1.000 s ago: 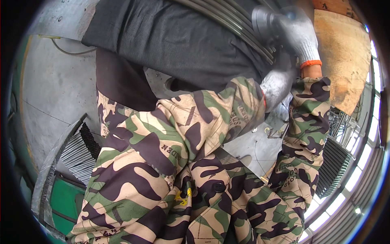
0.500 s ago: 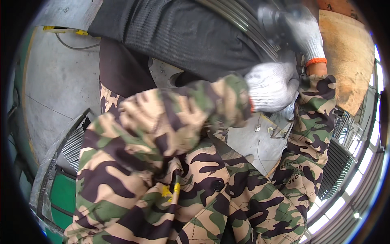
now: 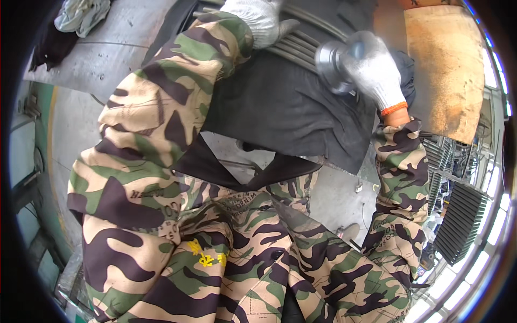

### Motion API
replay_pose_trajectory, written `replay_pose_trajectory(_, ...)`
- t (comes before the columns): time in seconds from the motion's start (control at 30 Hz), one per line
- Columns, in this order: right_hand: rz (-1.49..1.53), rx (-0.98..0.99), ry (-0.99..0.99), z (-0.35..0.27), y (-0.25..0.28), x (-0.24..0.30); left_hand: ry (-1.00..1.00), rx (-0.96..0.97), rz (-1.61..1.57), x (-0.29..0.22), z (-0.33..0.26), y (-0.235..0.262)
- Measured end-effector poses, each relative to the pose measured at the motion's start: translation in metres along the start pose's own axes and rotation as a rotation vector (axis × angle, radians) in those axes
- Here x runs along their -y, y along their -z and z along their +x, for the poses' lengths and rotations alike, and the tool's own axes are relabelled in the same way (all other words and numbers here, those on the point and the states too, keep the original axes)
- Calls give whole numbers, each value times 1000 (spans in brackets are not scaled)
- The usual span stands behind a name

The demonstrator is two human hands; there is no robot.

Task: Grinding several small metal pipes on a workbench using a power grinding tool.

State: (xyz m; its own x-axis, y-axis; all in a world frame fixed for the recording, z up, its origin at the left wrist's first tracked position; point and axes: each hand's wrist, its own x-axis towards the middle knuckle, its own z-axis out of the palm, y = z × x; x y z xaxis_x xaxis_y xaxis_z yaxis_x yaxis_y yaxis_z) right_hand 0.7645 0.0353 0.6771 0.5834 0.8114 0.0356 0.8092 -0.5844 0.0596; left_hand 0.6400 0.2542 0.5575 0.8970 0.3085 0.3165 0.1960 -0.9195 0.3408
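Head view. Two hands show, both in white knit gloves, both coming out of camouflage sleeves. The right hand [image 3: 373,72] is wrapped tight around one grey cylindrical power tool [image 3: 335,63], its round metal body sticking out to the left of the glove; an orange cuff band sits at the wrist. The left hand [image 3: 257,19] lies at the upper edge, fingers [image 3: 284,28] spread flat and fairly wide on a bundle of grey metal rods [image 3: 301,46]; it grips nothing that can be seen. The rods run slantwise from the top middle toward the tool, several side by side, too close together to count surely. One black cloth [image 3: 285,113] lies under rods and tool, draped toward the person's lap. One brown rusty board [image 3: 447,70] stands just right of the right hand. One crumpled pale rag [image 3: 81,13] lies top left on the grey metal tabletop [image 3: 113,54], well apart from both hands. Dark slatted grilles [image 3: 460,220] lie at the lower right.

Against half a second ago: the left hand then sat right against the right wrist, below the tool; now it has swung up and left onto the rods, apart from the right hand. The right hand keeps its grip on the tool, which sits lower and more central in the picture.
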Motion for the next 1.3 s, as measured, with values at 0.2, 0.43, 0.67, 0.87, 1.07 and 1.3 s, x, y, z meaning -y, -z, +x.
replay_pose_trajectory(0.2, 30, 23, -72, -8, 3, 21, -189, -13, 32, 17, 3, -14)
replay_pose_trajectory(0.43, 71, -26, -15, 3, -11, 36, -164, -14, 139, 51, -31, 24)
replay_pose_trajectory(0.67, 22, -10, 23, 20, -6, 54, -38, -95, 87, 36, -12, 5)
replay_pose_trajectory(0.87, 66, -17, 53, 42, -2, 52, -119, -125, 65, 56, -21, 11)
replay_pose_trajectory(1.07, 131, 27, 84, 19, 7, 59, -177, -190, -7, 46, -32, 14)
replay_pose_trajectory(1.3, 105, -58, 198, 25, -8, 57, 29, -80, -11, 47, -38, 12)
